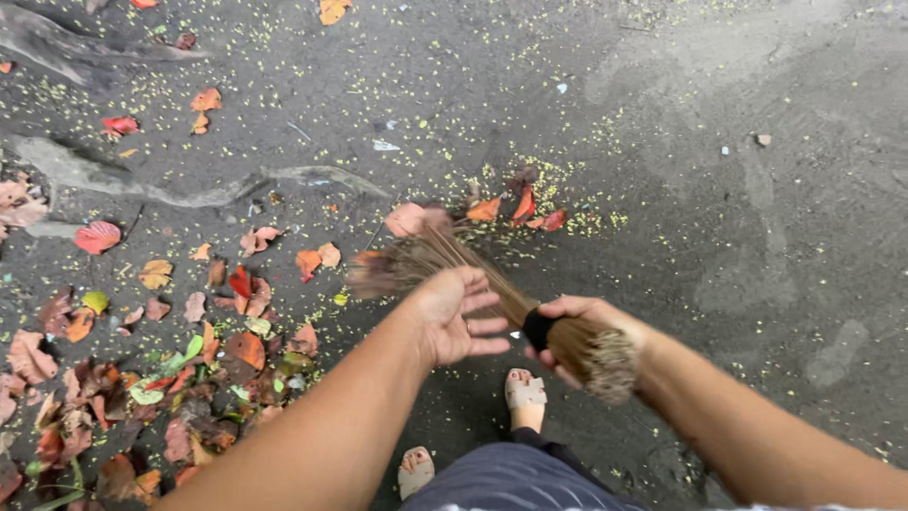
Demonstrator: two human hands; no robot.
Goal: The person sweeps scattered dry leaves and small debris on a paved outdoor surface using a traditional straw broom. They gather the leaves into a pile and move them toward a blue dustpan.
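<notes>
**Sweeping Leaves on the Dark Ground**

The biggest thing I see is the dark ground (719, 189). It spreads out all around my hands and is sprinkled with tiny yellow bits.

Off to the left of my left hand, and a bit lower, is a big pile of leaves (142, 378). They are red, orange, brown and green, and they lie close together. Far above that pile, a grey root (170, 185) runs across the ground.

Next comes my stick broom (473, 274). It is a bundle of thin brown sticks tied with a black band. It slants from my right hand up and to the left, passing under my left hand. Its brushy end is blurry and sits beside a few leaves just past my left hand.

My right hand (572, 326) is clenched around the broom near the black band. The short stubby end pokes out behind it.

My left hand (454, 317) is spread wide above the sticks. I cannot tell if it touches them.

Below my hands are my two feet in pale sandals (525, 390).

A few red leaves (530, 210) lie past the broom's tip.
</notes>
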